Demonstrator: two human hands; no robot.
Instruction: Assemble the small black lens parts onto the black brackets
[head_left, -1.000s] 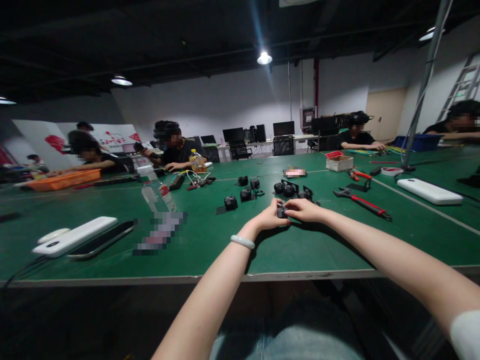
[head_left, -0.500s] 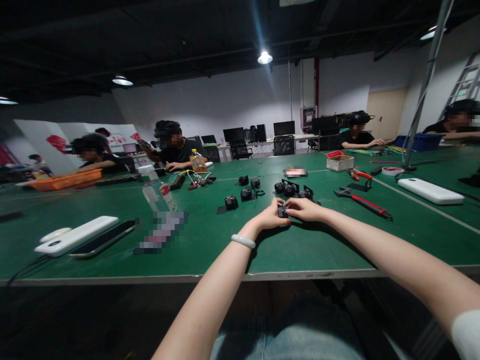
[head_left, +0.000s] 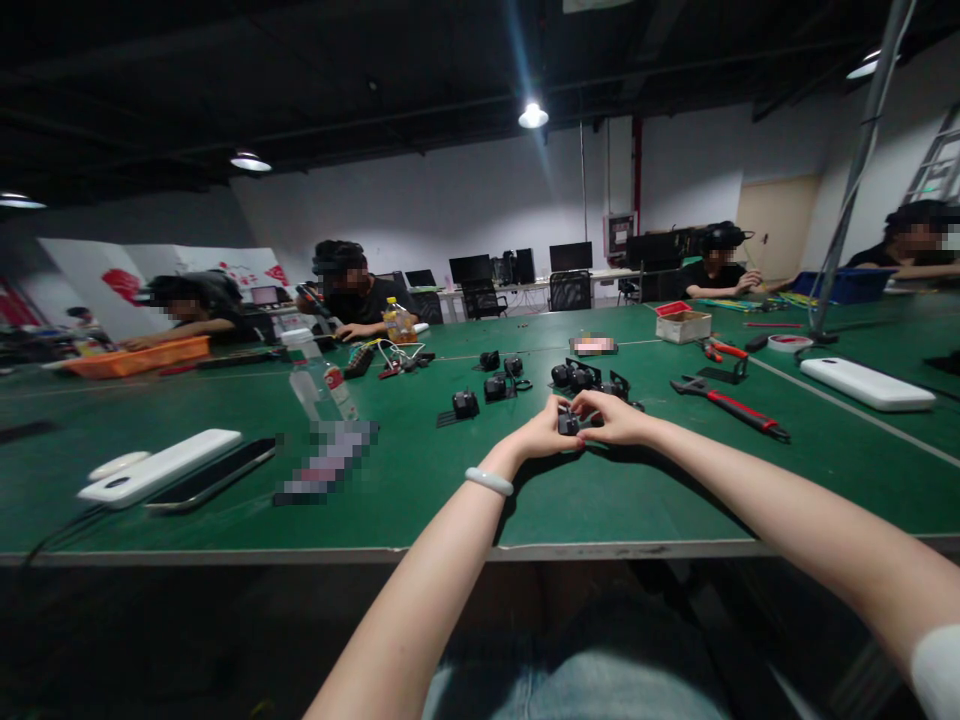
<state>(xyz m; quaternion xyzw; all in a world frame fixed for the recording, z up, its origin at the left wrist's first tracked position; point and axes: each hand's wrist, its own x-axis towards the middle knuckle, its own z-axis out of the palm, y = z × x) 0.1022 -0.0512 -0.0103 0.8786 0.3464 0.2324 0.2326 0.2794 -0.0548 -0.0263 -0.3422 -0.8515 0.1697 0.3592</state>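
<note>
My left hand (head_left: 541,435) and my right hand (head_left: 613,419) meet over the green table (head_left: 420,480), both gripping one small black part (head_left: 568,424) between the fingertips. A pale bangle (head_left: 488,481) sits on my left wrist. Just beyond my hands lie several similar small black parts: a cluster (head_left: 579,378) straight ahead and others (head_left: 465,404) a little to the left.
Red-handled pliers (head_left: 731,405) and a white slab (head_left: 866,384) lie to the right. A white power bank (head_left: 161,466), a dark phone (head_left: 214,475) and a water bottle (head_left: 319,385) sit left. A small box (head_left: 681,325) stands farther back. Other people work along the far side.
My hands stay together on the small black part. The view has shifted slightly; people at the far left have moved a little.
</note>
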